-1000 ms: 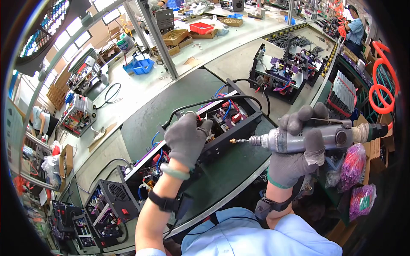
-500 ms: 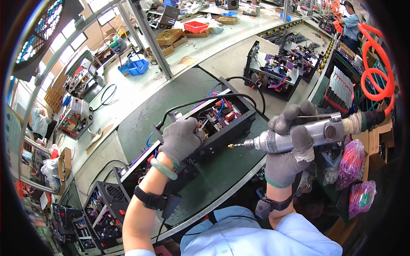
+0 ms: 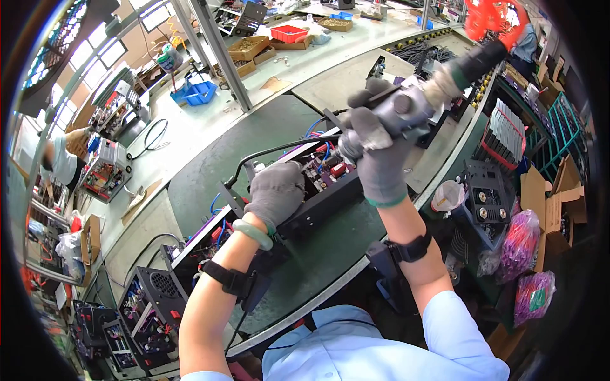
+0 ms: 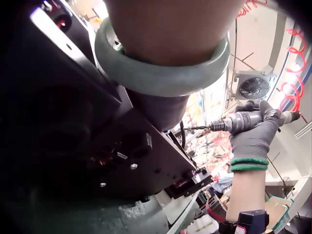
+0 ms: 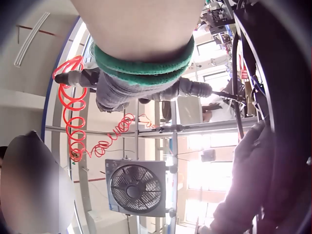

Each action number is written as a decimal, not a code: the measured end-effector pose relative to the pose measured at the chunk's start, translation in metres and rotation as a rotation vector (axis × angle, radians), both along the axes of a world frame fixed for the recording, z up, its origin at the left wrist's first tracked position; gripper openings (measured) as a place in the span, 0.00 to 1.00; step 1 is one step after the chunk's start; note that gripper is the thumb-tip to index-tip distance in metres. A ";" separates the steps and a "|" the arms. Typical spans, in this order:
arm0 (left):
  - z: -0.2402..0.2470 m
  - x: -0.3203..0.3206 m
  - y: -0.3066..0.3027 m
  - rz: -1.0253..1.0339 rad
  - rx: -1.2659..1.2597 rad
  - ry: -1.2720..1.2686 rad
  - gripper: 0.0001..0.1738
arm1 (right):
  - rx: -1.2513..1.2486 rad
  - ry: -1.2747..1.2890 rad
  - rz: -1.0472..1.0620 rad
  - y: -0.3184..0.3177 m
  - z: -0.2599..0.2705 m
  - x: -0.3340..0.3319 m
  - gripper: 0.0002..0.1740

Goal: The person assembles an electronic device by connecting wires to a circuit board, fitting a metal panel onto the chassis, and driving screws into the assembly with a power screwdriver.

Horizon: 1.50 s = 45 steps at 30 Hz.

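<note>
My right hand (image 3: 385, 166), in a grey glove, grips a silver air screwdriver (image 3: 404, 109) tilted over the chassis. In the right wrist view its thin bit (image 5: 224, 94) points toward the chassis edge. My gloved left hand (image 3: 277, 189) rests at the near wall of the long black chassis (image 3: 333, 198), fingers reaching inside. Those fingertips are hidden, and I cannot tell what they hold. Red and purple circuit parts (image 3: 335, 168) show inside the chassis, just right of the left hand. A black cable (image 3: 270, 152) arches over it.
The chassis lies on a green mat (image 3: 213, 166). Another open unit (image 3: 152, 305) stands at the lower left. A parts bin (image 3: 486, 206), a white cup (image 3: 448, 195) and bagged purple parts (image 3: 518, 244) are at the right. A red coiled hose (image 3: 492, 22) hangs at the upper right.
My right hand has carried the screwdriver from the right, up and left over the chassis, its tail swinging upward. The left hand stays at the chassis; its fingertips have gone out of sight.
</note>
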<state>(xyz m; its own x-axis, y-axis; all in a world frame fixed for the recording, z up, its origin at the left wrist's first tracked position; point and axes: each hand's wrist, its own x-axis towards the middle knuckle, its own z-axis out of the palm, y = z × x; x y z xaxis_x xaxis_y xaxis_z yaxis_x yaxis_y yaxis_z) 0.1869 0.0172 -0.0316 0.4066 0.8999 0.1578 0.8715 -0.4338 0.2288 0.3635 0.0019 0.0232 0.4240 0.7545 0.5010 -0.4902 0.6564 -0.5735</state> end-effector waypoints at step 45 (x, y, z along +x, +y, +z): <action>0.049 -0.039 -0.136 0.431 -0.844 -1.857 0.18 | -0.013 -0.066 0.621 -0.022 0.038 -0.034 0.29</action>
